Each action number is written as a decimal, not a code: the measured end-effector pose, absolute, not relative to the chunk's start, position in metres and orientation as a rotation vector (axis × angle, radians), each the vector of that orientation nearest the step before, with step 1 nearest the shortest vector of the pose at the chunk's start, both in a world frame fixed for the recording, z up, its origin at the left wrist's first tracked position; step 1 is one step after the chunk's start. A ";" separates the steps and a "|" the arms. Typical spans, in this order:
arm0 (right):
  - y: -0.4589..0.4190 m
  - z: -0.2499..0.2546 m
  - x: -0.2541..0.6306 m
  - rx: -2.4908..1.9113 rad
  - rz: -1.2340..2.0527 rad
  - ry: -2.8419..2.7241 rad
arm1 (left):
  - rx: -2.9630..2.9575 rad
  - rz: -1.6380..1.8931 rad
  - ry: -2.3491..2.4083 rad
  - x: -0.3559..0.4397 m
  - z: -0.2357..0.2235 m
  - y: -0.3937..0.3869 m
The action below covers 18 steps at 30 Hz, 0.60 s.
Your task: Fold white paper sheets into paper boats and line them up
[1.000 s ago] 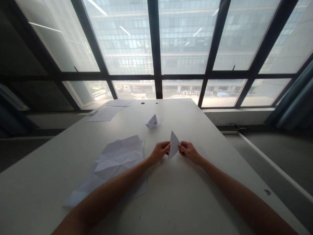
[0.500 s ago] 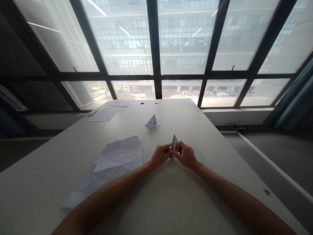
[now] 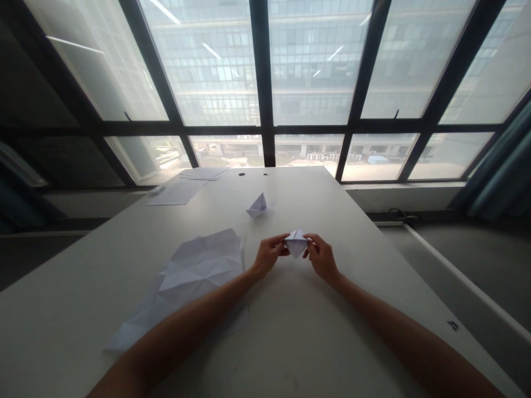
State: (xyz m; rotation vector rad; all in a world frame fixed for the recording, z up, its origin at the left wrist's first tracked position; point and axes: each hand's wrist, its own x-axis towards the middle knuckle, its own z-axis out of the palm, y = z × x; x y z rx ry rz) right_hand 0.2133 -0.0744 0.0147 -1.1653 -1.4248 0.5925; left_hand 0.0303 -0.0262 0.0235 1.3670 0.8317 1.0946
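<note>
Both my hands hold a small folded white paper piece (image 3: 296, 244) just above the white table (image 3: 290, 331). My left hand (image 3: 270, 254) pinches its left corner and my right hand (image 3: 321, 256) pinches its right corner. The piece looks like a downward-pointing triangle pulled open at the top. A finished small paper boat (image 3: 258, 206) stands farther back on the table, apart from my hands.
A large creased, unfolded white sheet (image 3: 188, 279) lies left of my left forearm. More flat sheets (image 3: 188, 188) lie at the table's far left corner. Big dark-framed windows (image 3: 265, 83) rise behind the table. The table's right edge drops to the floor.
The folded paper was an upright flat triangle between my hands, then turned edge-on. Now it is spread open sideways, held by both corners and slightly raised.
</note>
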 end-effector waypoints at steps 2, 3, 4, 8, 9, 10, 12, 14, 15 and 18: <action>-0.072 0.013 0.214 -1.102 0.673 -1.362 | 1.262 1.102 0.781 0.029 0.023 -0.023; -0.071 0.013 0.215 -1.074 0.707 -1.341 | 1.228 1.103 0.755 0.029 0.023 -0.022; -0.071 0.012 0.215 -1.054 0.730 -1.328 | 1.212 1.104 0.737 0.028 0.023 -0.022; -0.069 0.013 0.215 -1.051 0.749 -1.318 | 1.351 1.107 0.755 0.029 0.023 -0.023; -0.069 0.013 0.214 -1.045 0.751 -1.314 | 1.396 1.104 0.755 0.029 0.023 -0.023; -0.069 0.013 0.214 -1.032 0.754 -1.312 | 1.427 1.099 0.749 0.029 0.023 -0.024; -0.069 0.014 0.213 -1.009 0.760 -1.314 | 1.456 1.074 0.718 0.029 0.023 -0.025; -0.068 0.014 0.213 -1.010 0.765 -1.333 | 1.492 1.020 0.685 0.029 0.024 -0.025; -0.068 0.013 0.213 -1.014 0.769 -1.342 | 1.526 0.987 0.679 0.028 0.025 -0.025; -0.068 0.012 0.213 -1.023 0.796 -1.378 | 1.610 0.904 0.720 0.027 0.027 -0.025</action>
